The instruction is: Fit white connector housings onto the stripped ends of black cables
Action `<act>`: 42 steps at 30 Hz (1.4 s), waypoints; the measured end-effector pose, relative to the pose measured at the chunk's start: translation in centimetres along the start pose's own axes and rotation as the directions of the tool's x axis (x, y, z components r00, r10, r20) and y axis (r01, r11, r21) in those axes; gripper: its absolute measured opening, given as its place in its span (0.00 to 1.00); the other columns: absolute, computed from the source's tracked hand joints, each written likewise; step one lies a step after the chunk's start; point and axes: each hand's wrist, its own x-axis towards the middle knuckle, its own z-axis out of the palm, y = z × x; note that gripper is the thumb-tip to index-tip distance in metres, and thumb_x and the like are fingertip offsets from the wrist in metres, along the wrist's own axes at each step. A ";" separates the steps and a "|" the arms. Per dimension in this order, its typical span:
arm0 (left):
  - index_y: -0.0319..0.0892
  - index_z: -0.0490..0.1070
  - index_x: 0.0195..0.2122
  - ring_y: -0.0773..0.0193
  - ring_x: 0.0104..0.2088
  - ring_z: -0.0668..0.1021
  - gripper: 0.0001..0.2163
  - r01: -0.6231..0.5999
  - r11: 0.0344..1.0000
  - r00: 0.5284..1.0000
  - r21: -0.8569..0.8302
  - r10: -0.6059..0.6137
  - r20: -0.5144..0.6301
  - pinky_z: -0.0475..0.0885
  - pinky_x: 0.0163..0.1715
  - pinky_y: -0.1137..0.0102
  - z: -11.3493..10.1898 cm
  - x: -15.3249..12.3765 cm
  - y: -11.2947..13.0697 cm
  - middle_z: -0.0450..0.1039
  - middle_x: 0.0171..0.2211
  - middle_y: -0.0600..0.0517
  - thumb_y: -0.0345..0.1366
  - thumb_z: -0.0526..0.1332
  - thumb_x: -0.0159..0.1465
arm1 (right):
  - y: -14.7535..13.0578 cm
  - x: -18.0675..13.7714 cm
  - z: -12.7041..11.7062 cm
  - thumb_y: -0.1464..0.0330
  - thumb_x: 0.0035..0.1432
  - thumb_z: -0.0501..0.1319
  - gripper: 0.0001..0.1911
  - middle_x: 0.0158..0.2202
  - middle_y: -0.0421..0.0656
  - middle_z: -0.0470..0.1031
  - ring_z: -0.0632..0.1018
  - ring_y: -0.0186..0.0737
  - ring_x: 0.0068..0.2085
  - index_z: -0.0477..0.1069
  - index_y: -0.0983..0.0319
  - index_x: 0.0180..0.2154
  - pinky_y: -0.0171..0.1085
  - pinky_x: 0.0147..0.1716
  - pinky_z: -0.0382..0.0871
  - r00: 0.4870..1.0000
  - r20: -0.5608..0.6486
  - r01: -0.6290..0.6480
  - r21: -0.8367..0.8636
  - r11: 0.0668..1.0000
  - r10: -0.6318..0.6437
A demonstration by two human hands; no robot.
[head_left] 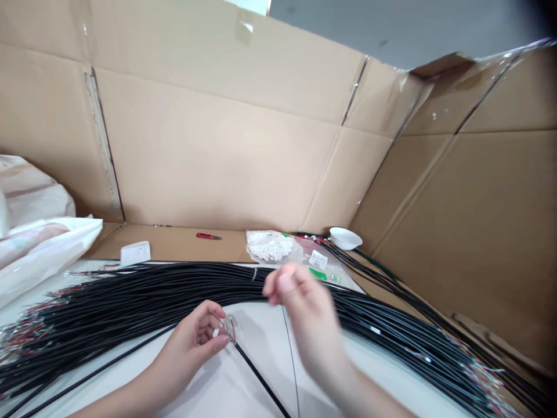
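Note:
My left hand (pixel 194 339) pinches the stripped end of a single black cable (pixel 261 377), where thin coloured wires fan out by a small white piece at my thumb. The cable runs down towards the near edge. My right hand (pixel 304 316) is raised just right of it, blurred by motion, fingertips bunched near the big bundle of black cables (pixel 130 302) that arcs across the white tabletop; whether it holds anything I cannot tell.
Cardboard walls (pixel 217 157) enclose the back and right. A bag of small white parts (pixel 270 247), a white bowl (pixel 345 237), red cutters (pixel 209 236), a small white box (pixel 135 253) and white plastic bags (pixel 39 232) lie behind the bundle.

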 end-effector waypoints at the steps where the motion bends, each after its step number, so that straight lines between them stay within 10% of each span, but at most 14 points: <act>1: 0.43 0.62 0.33 0.66 0.28 0.70 0.08 0.001 1.000 1.000 -0.010 -0.001 -0.005 0.62 0.28 0.73 0.0 0.0 0.0 0.67 0.25 0.56 0.36 0.61 0.55 | 1.1 -0.3 0.7 0.62 0.58 0.51 0.13 0.25 0.39 0.67 0.68 0.31 0.26 0.63 0.64 0.27 0.33 0.26 0.65 0.999 0.019 -0.048 0.015 0.999 0.048; 12: 0.43 0.61 0.35 0.63 0.28 0.73 0.08 0.044 0.996 0.999 0.072 -0.046 0.030 0.64 0.29 0.70 0.3 0.2 0.1 0.70 0.27 0.54 0.36 0.60 0.56 | 7.6 -2.5 4.2 0.56 0.44 0.62 0.23 0.27 0.36 0.65 0.67 0.27 0.15 0.54 0.60 0.36 0.27 0.09 0.60 0.834 0.378 -0.530 0.347 0.774 0.402; 42: 0.43 0.64 0.33 0.63 0.30 0.73 0.06 0.075 0.997 0.996 0.018 -0.076 0.050 0.65 0.32 0.70 0.3 0.2 0.3 0.71 0.27 0.54 0.38 0.58 0.57 | 7.1 -3.2 3.8 0.63 0.56 0.53 0.09 0.22 0.34 0.62 0.62 0.25 0.18 0.58 0.62 0.34 0.26 0.14 0.52 0.916 0.250 -0.386 0.339 0.858 0.313</act>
